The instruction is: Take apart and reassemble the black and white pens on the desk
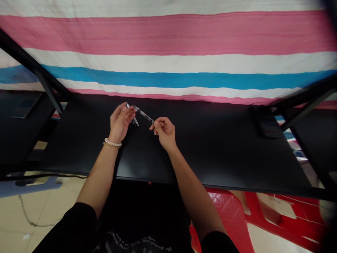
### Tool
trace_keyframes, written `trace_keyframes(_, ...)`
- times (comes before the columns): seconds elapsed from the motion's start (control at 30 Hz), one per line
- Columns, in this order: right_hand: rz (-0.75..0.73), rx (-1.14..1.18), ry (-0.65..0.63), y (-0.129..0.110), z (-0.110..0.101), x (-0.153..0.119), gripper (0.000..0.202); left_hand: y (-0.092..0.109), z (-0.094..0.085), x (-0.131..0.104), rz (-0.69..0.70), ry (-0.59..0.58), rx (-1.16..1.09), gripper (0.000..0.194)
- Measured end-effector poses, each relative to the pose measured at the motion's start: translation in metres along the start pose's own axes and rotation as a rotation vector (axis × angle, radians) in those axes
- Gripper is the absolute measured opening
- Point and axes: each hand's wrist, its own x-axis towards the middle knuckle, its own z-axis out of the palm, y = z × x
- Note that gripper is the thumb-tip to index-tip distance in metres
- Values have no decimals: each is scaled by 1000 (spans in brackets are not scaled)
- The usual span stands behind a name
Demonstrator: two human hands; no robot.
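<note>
Slanted pen (144,115) between two hands over a black table (216,151)

The slim pen is above the far half of the table, left of the table's middle. Its long axis slants from the table's far-left side toward its near-right; which end is the writing tip, I cannot tell. The right hand (165,133) pinches the near-right end between thumb and fingers. The left hand (120,123) has its fingers loosely bent at the far-left end; whether they grip it, I cannot tell. More pens (136,121) show beside those fingers, held or lying on the table, unclear which. Rightward, the tabletop gives wide room up to a black phone-like slab (269,123) near the table's right end. Striped cloth (168,35) hangs along the table's far edge; a red plastic seat (229,214) stands below its near edge.
</note>
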Motion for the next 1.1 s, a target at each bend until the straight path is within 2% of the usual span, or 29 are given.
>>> trace_keyframes(0.03,8,12,-5,-2,1,-1,41,2,4,-5,-84,-145,1,38)
trace_keyframes(0.07,20,13,-11,-4,1,-1,43,3,6,-10,-129,-238,0,40)
trace_keyframes(0.13,59,-7,-45,-7,1,-2,45,4,10,-16,-156,-319,-17,39)
trace_keyframes(0.47,289,34,-258,-7,3,-3,59,0,12,-15,-105,-143,-61,20)
trace_keyframes(0.7,295,73,-148,-13,-1,-2,59,2,14,-18,-122,-271,-106,29)
trace_keyframes(0.83,330,83,-143,-12,-2,-2,60,1,17,-19,-113,-264,-71,30)
trace_keyframes(0.93,293,47,-155,-11,0,-2,60,-2,16,-18,-144,-224,-51,31)
trace_keyframes(1.1,128,-116,-116,-13,3,-9,56,-8,15,-17,-153,-146,-60,29)
